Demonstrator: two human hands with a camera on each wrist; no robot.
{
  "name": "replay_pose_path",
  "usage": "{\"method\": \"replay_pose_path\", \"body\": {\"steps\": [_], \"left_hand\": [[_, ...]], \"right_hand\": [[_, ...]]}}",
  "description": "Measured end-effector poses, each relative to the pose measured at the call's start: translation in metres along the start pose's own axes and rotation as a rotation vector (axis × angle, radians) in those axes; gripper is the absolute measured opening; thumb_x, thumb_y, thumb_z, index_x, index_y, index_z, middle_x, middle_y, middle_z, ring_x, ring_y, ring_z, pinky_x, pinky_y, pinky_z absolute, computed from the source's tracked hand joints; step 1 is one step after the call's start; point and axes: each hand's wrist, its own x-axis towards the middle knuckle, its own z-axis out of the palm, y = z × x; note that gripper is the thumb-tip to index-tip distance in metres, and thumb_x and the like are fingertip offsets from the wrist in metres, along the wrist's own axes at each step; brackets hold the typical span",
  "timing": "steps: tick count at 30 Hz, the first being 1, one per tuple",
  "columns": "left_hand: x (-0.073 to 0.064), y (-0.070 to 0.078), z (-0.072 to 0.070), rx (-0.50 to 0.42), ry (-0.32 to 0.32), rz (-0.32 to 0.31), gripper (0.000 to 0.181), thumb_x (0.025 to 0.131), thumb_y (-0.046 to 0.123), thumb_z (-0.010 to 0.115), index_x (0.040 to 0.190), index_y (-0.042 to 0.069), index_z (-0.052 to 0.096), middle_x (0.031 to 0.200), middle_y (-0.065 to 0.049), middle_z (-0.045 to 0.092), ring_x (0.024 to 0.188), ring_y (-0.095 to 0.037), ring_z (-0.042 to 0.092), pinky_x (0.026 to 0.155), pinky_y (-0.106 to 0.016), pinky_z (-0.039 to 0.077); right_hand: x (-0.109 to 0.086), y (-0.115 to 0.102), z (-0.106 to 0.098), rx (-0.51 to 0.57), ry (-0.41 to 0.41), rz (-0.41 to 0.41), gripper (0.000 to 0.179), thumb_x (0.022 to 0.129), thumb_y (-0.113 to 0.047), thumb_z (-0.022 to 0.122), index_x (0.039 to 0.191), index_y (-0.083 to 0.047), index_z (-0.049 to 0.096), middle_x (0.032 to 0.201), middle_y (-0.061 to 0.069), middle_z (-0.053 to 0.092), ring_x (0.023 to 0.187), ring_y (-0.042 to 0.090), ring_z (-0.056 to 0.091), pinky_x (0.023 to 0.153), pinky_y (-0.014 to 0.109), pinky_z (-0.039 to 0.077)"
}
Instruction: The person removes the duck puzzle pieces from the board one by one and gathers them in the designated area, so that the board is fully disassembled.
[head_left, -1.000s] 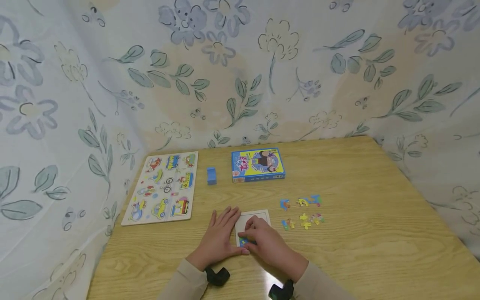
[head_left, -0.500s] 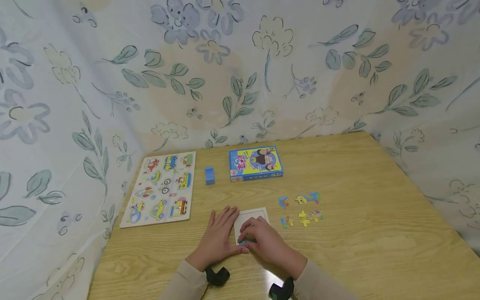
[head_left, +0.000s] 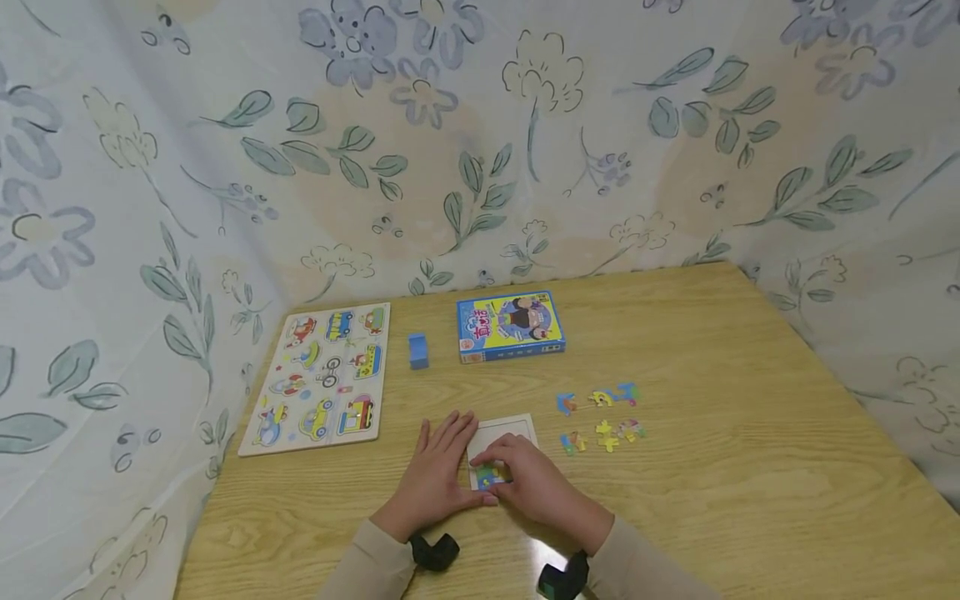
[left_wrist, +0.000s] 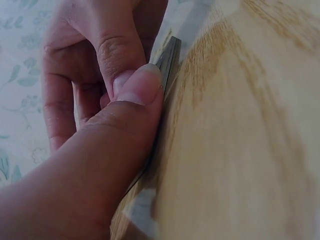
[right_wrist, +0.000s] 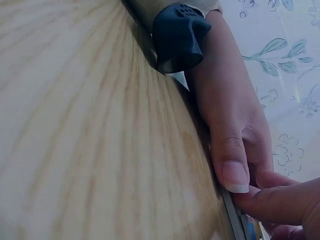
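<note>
My left hand [head_left: 437,475] lies with straight fingers along the left side of a small pale puzzle board [head_left: 504,431], its thumb along the near edge. In the left wrist view that thumb [left_wrist: 132,107] touches the side of the board. My right hand [head_left: 534,483] bends over the board's near-left corner, index finger and thumb about a blue, green and yellow puzzle piece [head_left: 489,475]. The right thumb comes close against the left one in the right wrist view. Palm and fingers hide part of the board. Its far part shows a bare, outlined surface.
Several loose puzzle pieces [head_left: 606,435] lie in two rows right of the board. Behind are a blue and yellow box [head_left: 512,327] and a small blue block [head_left: 418,351]. A large vehicle picture board [head_left: 318,375] lies at left. Floral cloth [head_left: 540,167] hangs behind the table.
My right index finger has spread up and away from the thumb, so more of the coloured pieces in the corner shows. The left hand keeps its place on the board.
</note>
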Motion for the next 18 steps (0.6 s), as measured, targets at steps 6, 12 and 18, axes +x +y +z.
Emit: {"method": "replay_pose_path", "body": {"steps": [6, 12, 18], "left_hand": [[0.0002, 0.0, -0.0018, -0.014, -0.005, -0.007, 0.118, 0.078, 0.074, 0.078, 0.164, 0.007, 0.034, 0.17, -0.008, 0.031, 0.159, -0.029, 0.019, 0.125, -0.065, 0.004], [0.0, 0.0, -0.0016, -0.019, -0.016, -0.008, 0.118, 0.078, 0.075, 0.077, 0.164, 0.008, 0.034, 0.17, -0.008, 0.03, 0.159, -0.029, 0.019, 0.125, -0.065, 0.003], [0.0006, -0.0001, -0.0019, -0.019, -0.013, -0.002, 0.116, 0.079, 0.073, 0.078, 0.164, 0.008, 0.033, 0.17, -0.008, 0.03, 0.159, -0.029, 0.019, 0.125, -0.065, 0.003]], "right_hand": [[0.0001, -0.0015, -0.0017, 0.055, -0.013, 0.011, 0.04, 0.086, 0.0, 0.085, 0.121, -0.017, 0.076, 0.108, -0.004, 0.061, 0.099, 0.016, 0.054, 0.08, 0.03, 0.05], [-0.0007, 0.0009, -0.0028, 0.115, -0.007, 0.022, 0.042, 0.082, 0.006, 0.085, 0.118, -0.016, 0.075, 0.091, -0.007, 0.054, 0.08, 0.008, 0.049, 0.07, 0.025, 0.047], [-0.0013, 0.0044, -0.0049, 0.119, 0.002, 0.002, 0.039, 0.085, 0.002, 0.085, 0.118, -0.016, 0.075, 0.09, -0.008, 0.052, 0.079, 0.006, 0.05, 0.068, 0.025, 0.048]]}}
